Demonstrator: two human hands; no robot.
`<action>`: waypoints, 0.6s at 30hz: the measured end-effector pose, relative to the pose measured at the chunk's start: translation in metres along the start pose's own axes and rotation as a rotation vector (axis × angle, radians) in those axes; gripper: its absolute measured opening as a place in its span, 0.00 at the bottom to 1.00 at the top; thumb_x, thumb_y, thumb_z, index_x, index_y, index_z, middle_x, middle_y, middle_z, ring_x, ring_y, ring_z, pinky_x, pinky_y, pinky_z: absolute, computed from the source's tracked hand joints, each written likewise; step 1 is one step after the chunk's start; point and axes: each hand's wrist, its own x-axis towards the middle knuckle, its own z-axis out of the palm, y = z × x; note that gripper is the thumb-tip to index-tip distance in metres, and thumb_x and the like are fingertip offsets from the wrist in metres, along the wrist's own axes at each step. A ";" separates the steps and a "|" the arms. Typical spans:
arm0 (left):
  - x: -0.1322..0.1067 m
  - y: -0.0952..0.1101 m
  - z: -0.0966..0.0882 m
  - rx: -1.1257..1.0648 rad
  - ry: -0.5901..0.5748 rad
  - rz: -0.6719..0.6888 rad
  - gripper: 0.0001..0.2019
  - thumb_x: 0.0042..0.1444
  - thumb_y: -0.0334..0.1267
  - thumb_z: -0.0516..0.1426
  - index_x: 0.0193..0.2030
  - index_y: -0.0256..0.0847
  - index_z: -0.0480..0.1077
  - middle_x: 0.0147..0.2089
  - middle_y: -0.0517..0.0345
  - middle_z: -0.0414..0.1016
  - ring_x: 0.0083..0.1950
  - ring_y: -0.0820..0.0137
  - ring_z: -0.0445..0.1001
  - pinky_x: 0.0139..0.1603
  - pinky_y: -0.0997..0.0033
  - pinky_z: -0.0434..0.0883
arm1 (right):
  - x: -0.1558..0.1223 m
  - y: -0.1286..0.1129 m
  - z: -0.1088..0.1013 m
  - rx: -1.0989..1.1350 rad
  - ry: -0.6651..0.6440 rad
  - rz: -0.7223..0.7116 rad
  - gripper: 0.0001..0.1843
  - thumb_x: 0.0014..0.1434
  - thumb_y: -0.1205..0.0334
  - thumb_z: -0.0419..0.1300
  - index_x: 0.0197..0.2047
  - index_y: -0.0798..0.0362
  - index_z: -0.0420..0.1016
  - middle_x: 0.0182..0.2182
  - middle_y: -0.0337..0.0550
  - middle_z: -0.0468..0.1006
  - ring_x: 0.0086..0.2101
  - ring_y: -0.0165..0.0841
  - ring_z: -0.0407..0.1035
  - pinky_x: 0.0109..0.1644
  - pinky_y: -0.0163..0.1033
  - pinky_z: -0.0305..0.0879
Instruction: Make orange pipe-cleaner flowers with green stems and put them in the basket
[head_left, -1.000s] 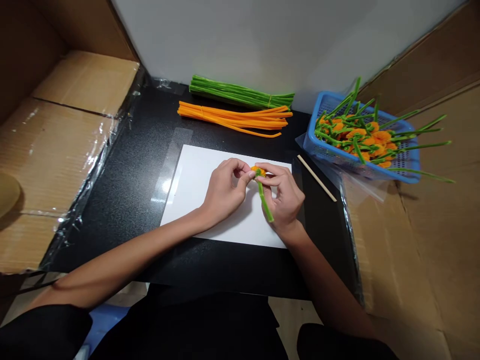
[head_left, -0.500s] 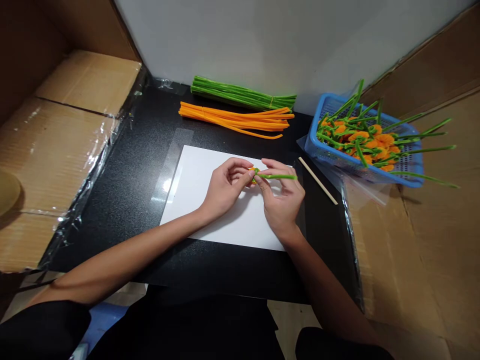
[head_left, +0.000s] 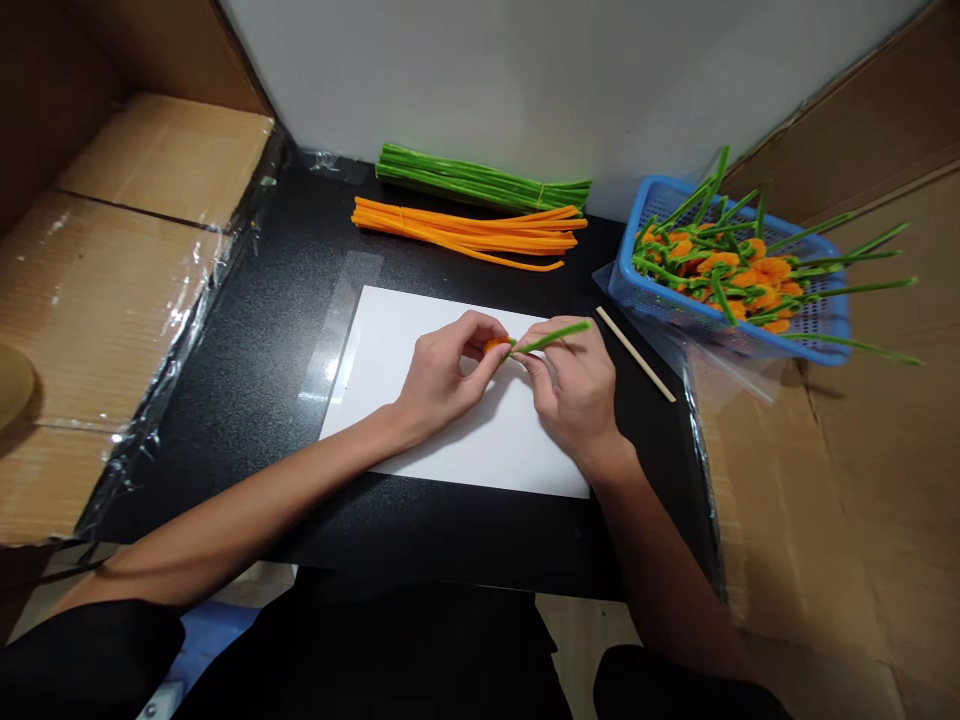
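The green chenille stem (head_left: 551, 337) has just swung from lying level to slanting up and away to the right, its joint with the small orange chenille flower head (head_left: 495, 345) now held between both hands. The left hand (head_left: 450, 375) is curled closed, pinching the flower head, while the right hand (head_left: 574, 395) grips the stem close to that joint. Both work above a white paper sheet (head_left: 397, 345) on the black bench (head_left: 225, 480). Beyond lie a tied bundle of green chenille stems (head_left: 480, 175) and one of orange (head_left: 465, 232). To the right are a thin wooden stick (head_left: 636, 355) and a blue plastic basket (head_left: 660, 195) of finished orange-and-green chenille flowers (head_left: 750, 275).
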 end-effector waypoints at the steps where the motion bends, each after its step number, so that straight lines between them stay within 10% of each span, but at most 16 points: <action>1: -0.001 -0.001 0.000 0.020 -0.003 0.047 0.05 0.62 0.36 0.59 0.43 0.39 0.71 0.37 0.57 0.77 0.36 0.74 0.77 0.39 0.73 0.77 | 0.000 -0.002 0.001 -0.005 0.012 0.044 0.05 0.65 0.64 0.57 0.40 0.48 0.74 0.38 0.46 0.77 0.43 0.44 0.69 0.48 0.51 0.68; 5: -0.001 -0.004 -0.002 0.033 -0.035 0.110 0.07 0.63 0.38 0.59 0.45 0.39 0.72 0.40 0.55 0.78 0.38 0.72 0.78 0.41 0.72 0.78 | -0.001 -0.010 0.006 -0.005 0.050 0.197 0.05 0.66 0.62 0.56 0.37 0.49 0.71 0.35 0.45 0.75 0.40 0.42 0.68 0.43 0.48 0.67; 18: 0.005 -0.005 0.003 -0.449 0.064 -0.330 0.09 0.55 0.41 0.66 0.38 0.39 0.75 0.38 0.55 0.82 0.40 0.69 0.81 0.43 0.70 0.79 | -0.005 -0.016 0.021 0.521 0.114 0.484 0.11 0.59 0.61 0.65 0.47 0.47 0.75 0.46 0.43 0.77 0.46 0.37 0.74 0.49 0.45 0.76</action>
